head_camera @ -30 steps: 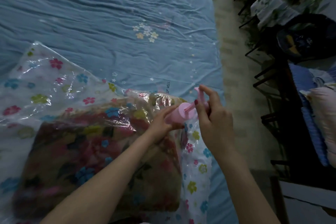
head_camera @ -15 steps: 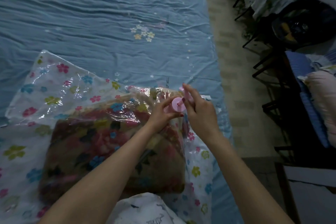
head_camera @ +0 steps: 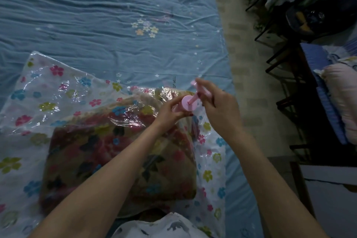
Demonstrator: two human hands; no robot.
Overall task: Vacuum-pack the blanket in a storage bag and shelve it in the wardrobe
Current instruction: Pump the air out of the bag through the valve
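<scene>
Blue bedsheet (head_camera: 116, 15), print reads "EP WELL"

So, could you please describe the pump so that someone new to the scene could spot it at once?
Start at the blue bed, then find the clear flowered bag holding the blanket. At its far right corner, the pump sits between both hands: the left hand grips its barrel, the right hand its handle. It is the only plain pink plastic thing there.
</scene>
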